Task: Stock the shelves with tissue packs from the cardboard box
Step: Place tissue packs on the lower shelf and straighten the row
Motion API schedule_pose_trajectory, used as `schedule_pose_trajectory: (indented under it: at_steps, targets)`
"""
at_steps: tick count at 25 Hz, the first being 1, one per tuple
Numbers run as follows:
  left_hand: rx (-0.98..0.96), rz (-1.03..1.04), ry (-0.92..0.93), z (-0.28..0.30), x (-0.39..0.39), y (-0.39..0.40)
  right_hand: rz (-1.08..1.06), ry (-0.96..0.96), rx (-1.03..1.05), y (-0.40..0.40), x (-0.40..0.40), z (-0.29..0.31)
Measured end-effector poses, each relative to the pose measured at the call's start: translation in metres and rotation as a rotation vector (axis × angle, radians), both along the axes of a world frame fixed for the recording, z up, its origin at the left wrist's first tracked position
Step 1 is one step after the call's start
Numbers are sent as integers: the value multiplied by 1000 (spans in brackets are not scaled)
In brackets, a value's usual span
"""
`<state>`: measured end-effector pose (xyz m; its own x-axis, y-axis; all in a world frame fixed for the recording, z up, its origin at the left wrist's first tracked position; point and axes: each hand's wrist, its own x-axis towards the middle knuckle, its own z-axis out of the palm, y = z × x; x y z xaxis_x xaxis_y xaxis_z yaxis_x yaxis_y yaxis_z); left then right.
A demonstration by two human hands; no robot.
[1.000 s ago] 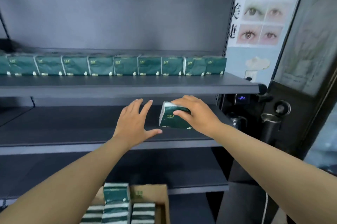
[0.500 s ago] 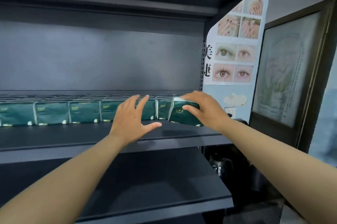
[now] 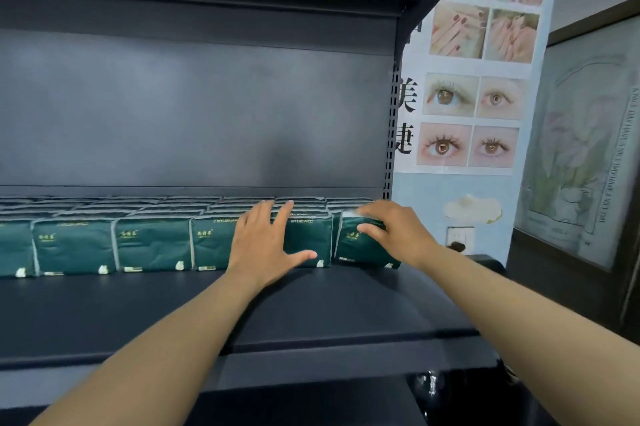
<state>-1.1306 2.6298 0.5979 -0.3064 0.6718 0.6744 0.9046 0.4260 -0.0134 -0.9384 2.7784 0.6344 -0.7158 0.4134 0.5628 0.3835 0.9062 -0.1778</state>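
One dark green tissue pack [image 3: 360, 245] is held at the right end of the front row on the shelf [image 3: 311, 304], its lower edge on or just above the dark surface; which of the two cannot be told. It is gripped by the right hand [image 3: 394, 231], whose fingers are curled over the pack's top and front face. The pack is tilted slightly and stands just beside the last pack of the row [image 3: 156, 245], a line of matching green packs with pale seams that runs off to the left edge of the view. Further rows of the same packs are seen behind it, reaching back to the far panel.

The left hand [image 3: 266, 242] is spread flat, fingers apart and straight, and is laid against the front of the packs just left of the held one, with the thumb stretched out to the right.

The near half of the shelf board is seen as bare, matte, dark grey metal, with a lighter front lip. A grey back panel [image 3: 194, 113] rises behind the packs, and another shelf is fixed overhead. A slotted upright [image 3: 391, 134] marks the right side of the unit. On the pale blue wall to its right, a poster [image 3: 474, 79] of nails and eyes is mounted, with a wall socket [image 3: 459, 235] below it and a framed picture [image 3: 585, 148] farther right.
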Motion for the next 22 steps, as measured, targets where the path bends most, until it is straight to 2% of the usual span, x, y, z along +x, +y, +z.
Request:
schedule_pose_trajectory:
  at_steps: [3,5,14,18,22]
  targets:
    - [-9,57,87,-10,-11,23,-29,-107,146,30,-25,-15]
    - [18,69,141,-18,-19,32,-38,-93,243,39,-34,-29]
    - [78,55,149,-20,-20,26,-33,7,296,40,-38,-39]
    - [141,54,68,-16,-17,-12,11,55,305,4,-28,-30]
    - [207,60,-40,-18,-12,-82,94,103,293,-75,-25,-36]
